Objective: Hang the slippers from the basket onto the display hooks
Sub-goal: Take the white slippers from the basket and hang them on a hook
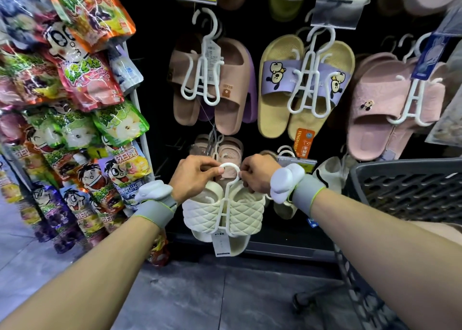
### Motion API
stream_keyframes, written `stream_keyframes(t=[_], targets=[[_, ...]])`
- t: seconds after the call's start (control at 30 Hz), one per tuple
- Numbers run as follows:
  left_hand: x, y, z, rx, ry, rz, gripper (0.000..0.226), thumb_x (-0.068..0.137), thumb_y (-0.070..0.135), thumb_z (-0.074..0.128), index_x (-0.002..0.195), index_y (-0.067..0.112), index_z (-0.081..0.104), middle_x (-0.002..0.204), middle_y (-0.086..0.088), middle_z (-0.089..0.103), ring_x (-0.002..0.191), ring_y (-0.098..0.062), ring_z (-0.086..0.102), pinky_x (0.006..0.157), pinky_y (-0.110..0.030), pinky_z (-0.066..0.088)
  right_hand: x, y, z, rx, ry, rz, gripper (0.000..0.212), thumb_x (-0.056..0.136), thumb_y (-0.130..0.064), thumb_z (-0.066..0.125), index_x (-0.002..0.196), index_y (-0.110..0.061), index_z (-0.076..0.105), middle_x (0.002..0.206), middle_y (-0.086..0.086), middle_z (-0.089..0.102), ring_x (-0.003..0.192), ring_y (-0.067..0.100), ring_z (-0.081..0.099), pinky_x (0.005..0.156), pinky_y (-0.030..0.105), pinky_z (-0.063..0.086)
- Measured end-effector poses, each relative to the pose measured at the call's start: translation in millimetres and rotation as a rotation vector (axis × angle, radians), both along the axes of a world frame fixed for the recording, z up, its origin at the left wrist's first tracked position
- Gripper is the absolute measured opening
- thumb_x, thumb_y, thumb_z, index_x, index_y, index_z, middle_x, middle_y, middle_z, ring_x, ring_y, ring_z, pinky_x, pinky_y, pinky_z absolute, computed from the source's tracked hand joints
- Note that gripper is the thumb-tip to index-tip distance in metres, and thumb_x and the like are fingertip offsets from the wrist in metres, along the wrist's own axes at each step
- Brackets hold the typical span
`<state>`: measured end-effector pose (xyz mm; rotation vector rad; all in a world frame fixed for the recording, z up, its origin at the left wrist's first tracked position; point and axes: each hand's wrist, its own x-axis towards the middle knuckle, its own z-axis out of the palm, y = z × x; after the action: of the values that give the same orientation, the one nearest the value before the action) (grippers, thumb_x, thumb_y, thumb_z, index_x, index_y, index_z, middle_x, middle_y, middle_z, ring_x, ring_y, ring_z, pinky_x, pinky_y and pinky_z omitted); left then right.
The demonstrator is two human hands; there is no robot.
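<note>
A pair of cream quilted slippers point(222, 212) hangs on a white plastic hanger point(229, 169) low in front of the black display wall. My left hand point(193, 177) pinches the left side of the hanger's hook between thumb and fingers. My right hand point(257, 173) pinches the hook's right side, just above the slippers. A white tag point(222, 246) dangles below the pair. Behind the hook hang pale pink slippers point(228, 152). The dark grey basket point(405, 192) stands at the right; its inside is hidden.
Brown-pink slippers point(212, 84), yellow slippers with purple straps point(303, 87) and fuzzy pink slippers point(390, 104) hang on hooks above. A rack of bright snack bags point(75, 99) crowds the left side. White slippers point(327, 172) hang low right. Grey floor point(225, 292) lies below.
</note>
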<state>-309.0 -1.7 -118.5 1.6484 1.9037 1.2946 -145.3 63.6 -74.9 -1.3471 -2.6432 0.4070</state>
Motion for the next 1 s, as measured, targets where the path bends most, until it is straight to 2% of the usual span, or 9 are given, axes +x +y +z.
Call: stream_keyframes(t=[0.1, 0.2, 0.33, 0.57, 0.7, 0.77, 0.87, 1.0], targets=[[-12.3, -0.2, -9.3, -0.024, -0.023, -0.011, 0.014, 0.083, 0.026, 0.074, 0.094, 0.017, 0.077, 0.083, 0.004, 0.077, 0.079, -0.008, 0.073, 0.086, -0.031, 0.056, -9.6, -2.7, -6.1, 0.011, 0.010, 0.002, 0.020, 0.092, -0.026, 0.054, 0.098, -0.015, 0.069, 0.103, 0.011, 0.073, 0.099, 0.030, 0.067, 0.088, 0.037, 0.054], [-22.3, 0.4, -15.8, -0.024, 0.003, 0.029, 0.017, 0.084, 0.026, 0.073, 0.096, 0.016, 0.077, 0.087, 0.005, 0.077, 0.083, -0.002, 0.071, 0.087, -0.028, 0.055, -19.3, -5.3, -10.6, 0.017, 0.009, 0.010, 0.024, 0.094, -0.026, 0.051, 0.103, -0.011, 0.068, 0.106, 0.010, 0.072, 0.102, 0.030, 0.064, 0.087, 0.035, 0.053], [-30.2, 2.2, -17.1, -0.023, 0.009, 0.065, 0.013, 0.086, 0.022, 0.070, 0.096, 0.017, 0.077, 0.089, 0.003, 0.077, 0.082, -0.003, 0.070, 0.084, -0.025, 0.054, -30.9, -3.9, -19.8, 0.068, 0.054, 0.024, 0.028, 0.095, -0.023, 0.047, 0.104, -0.005, 0.066, 0.104, 0.016, 0.068, 0.099, 0.033, 0.064, 0.079, 0.033, 0.048], [-43.3, 16.1, -22.6, -0.030, -0.026, 0.124, 0.009, 0.087, 0.022, 0.068, 0.089, 0.016, 0.074, 0.084, 0.003, 0.075, 0.085, -0.011, 0.069, 0.085, -0.031, 0.053, -51.8, 8.0, -25.9, 0.089, 0.090, -0.026, 0.029, 0.095, -0.028, 0.048, 0.109, -0.008, 0.063, 0.109, 0.013, 0.067, 0.105, 0.033, 0.061, 0.085, 0.035, 0.047], [-46.6, 29.7, -26.1, -0.032, -0.066, 0.125, 0.012, 0.087, 0.020, 0.069, 0.094, 0.011, 0.073, 0.088, 0.001, 0.074, 0.090, -0.014, 0.069, 0.089, -0.034, 0.053, -51.9, 21.7, -33.5, 0.092, 0.105, 0.003, 0.027, 0.097, -0.025, 0.044, 0.107, -0.007, 0.062, 0.106, 0.016, 0.067, 0.101, 0.034, 0.063, 0.083, 0.036, 0.048], [-47.9, 32.4, -26.8, -0.018, -0.068, 0.118, 0.007, 0.086, 0.017, 0.067, 0.089, 0.018, 0.073, 0.085, 0.005, 0.075, 0.087, -0.010, 0.070, 0.090, -0.037, 0.054, -54.1, 27.6, -35.5, 0.094, 0.127, -0.004, 0.026, 0.097, -0.024, 0.045, 0.107, -0.008, 0.062, 0.106, 0.016, 0.067, 0.100, 0.034, 0.063, 0.081, 0.036, 0.048], [-49.6, 35.5, -26.6, -0.022, -0.115, 0.105, 0.017, 0.086, 0.012, 0.067, 0.081, 0.029, 0.071, 0.081, 0.010, 0.075, 0.084, -0.007, 0.071, 0.091, -0.035, 0.054, -58.4, 35.7, -37.2, 0.098, 0.140, -0.016, 0.026, 0.097, -0.024, 0.045, 0.108, -0.008, 0.061, 0.106, 0.016, 0.067, 0.099, 0.034, 0.063, 0.080, 0.034, 0.047], [-56.2, 42.3, -31.3, -0.034, -0.192, 0.152, 0.007, 0.079, 0.020, 0.071, 0.086, 0.021, 0.072, 0.083, 0.000, 0.076, 0.089, -0.017, 0.071, 0.093, -0.042, 0.053, -65.7, 42.4, -41.4, 0.097, 0.174, 0.008, 0.026, 0.096, -0.025, 0.045, 0.105, -0.008, 0.063, 0.104, 0.016, 0.068, 0.099, 0.035, 0.063, 0.084, 0.038, 0.050]])
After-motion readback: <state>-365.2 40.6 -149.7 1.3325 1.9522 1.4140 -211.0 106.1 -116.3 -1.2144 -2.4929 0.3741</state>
